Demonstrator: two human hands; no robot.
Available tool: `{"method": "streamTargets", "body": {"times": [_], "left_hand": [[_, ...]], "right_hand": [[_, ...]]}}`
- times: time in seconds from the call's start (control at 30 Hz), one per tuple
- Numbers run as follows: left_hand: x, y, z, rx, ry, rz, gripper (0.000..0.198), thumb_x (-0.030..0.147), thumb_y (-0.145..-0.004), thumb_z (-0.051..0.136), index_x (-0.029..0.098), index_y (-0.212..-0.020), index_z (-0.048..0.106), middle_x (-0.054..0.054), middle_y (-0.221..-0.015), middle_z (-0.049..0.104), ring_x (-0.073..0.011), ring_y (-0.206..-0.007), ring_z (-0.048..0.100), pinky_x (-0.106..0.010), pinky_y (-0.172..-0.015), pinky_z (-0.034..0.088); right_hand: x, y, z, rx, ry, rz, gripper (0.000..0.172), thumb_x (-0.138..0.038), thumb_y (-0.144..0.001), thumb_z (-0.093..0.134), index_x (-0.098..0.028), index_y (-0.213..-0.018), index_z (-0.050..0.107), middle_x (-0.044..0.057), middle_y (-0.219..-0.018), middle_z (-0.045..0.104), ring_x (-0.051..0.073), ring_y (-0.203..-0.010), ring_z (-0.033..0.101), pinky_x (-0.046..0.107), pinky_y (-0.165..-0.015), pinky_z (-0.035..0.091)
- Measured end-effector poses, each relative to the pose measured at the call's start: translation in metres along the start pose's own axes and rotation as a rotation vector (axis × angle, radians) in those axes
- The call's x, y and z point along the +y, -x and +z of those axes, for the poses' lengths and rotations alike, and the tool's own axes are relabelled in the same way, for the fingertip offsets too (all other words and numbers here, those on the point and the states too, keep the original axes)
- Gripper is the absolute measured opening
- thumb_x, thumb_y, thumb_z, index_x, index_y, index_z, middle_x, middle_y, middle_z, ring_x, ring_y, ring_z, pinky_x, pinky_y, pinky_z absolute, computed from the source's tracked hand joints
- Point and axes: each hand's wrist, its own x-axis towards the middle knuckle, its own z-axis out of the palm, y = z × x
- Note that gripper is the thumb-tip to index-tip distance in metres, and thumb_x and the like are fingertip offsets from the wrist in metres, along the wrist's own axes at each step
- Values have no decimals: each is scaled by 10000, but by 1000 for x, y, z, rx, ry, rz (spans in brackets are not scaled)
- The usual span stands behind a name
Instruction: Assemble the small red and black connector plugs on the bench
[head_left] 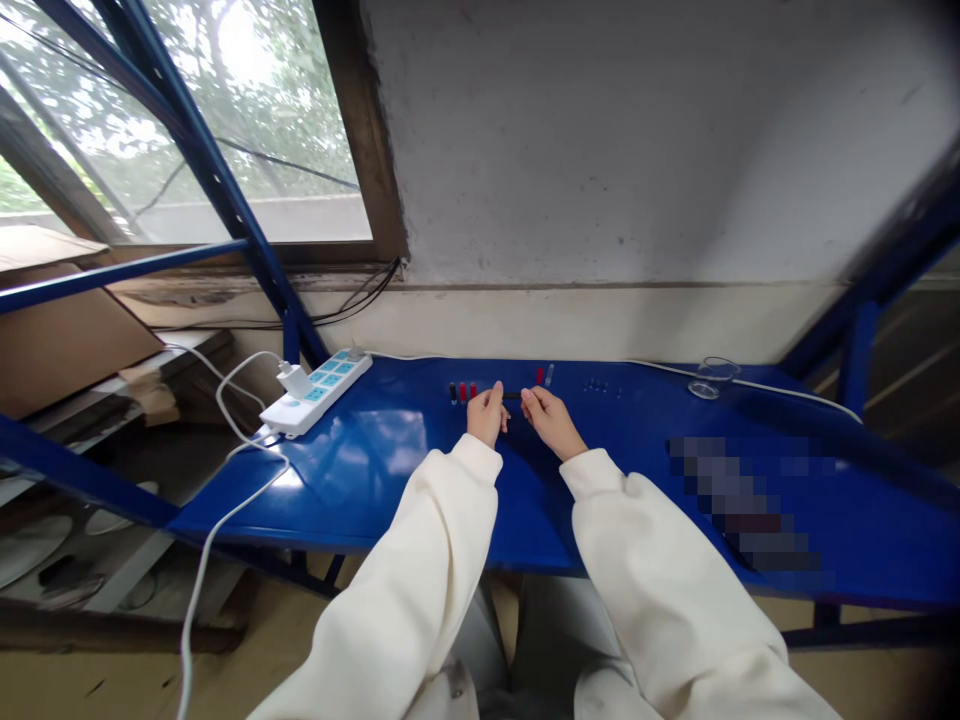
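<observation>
A slim, dark, rod-shaped piece lies in the gap between the two hands, held off at its ends by the fingers: the left hand closes on its left end, and the right hand pinches its right end between thumb and fingers. The hands are near each other but apart, with the dark piece bridging them. Its long axis runs sideways, roughly level and parallel to the back edge of the glossy blue worktop; which end is its tip cannot be told, as the fingers cover both.

Just beyond the left hand stand a small black cylinder and two small red cylinders in a row. Beyond the right hand, a small red tube and a clear tube stand side by side, with tiny clear pieces farther right.

The worktop's front edge passes beneath the forearms, and its back edge meets the wall. To the left, a wide span of blue surface reaches to a white power strip with blue sockets. On the right, the surface runs past a round, clear plastic container near the back and a pixelated dark object nearer the front.
</observation>
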Motion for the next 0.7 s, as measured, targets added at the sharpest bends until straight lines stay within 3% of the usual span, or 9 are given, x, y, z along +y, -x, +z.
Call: {"method": "streamTargets", "body": {"times": [0.17,0.3,0.37,0.53,0.7], "left_hand": [[0,-1,1,35,21,27,407,522,-737,458,166,-547,409,56,-344,409,-54,-273,363,-183,-322,271],[-3,-3,0,5,37,39,360,507,-746,454,162,-646,439,55,-424,471,-42,-277,373,-171,-311,259],[-4,-3,0,-45,27,43,335,489,-751,457,158,-705,459,53,-456,491,-41,-284,393,-167,-316,263],[-3,-1,2,-182,19,41,323,467,-750,472,150,-811,481,43,-517,524,-42,-301,430,-164,-325,271],[-2,0,3,-115,2,28,348,499,-748,455,152,-716,460,40,-492,521,-41,-295,418,-167,-328,268]], "right_hand": [[7,-2,-3,-42,1,-38,283,-451,-807,380,-197,-809,505,-3,-659,530,104,-528,477,232,-526,384],[11,-3,-1,-17,-30,33,348,-483,-780,413,-201,-976,470,17,-764,574,95,-488,482,243,-509,405],[10,-2,-2,6,-27,97,372,-518,-793,365,-197,-937,484,15,-741,579,88,-443,466,244,-489,400],[6,-1,-6,43,102,152,496,-578,-805,260,-185,-588,470,3,-498,502,108,-437,460,235,-484,371],[4,-1,-6,42,142,85,471,-552,-813,282,-186,-585,472,-1,-494,492,113,-478,460,230,-507,357]]}}
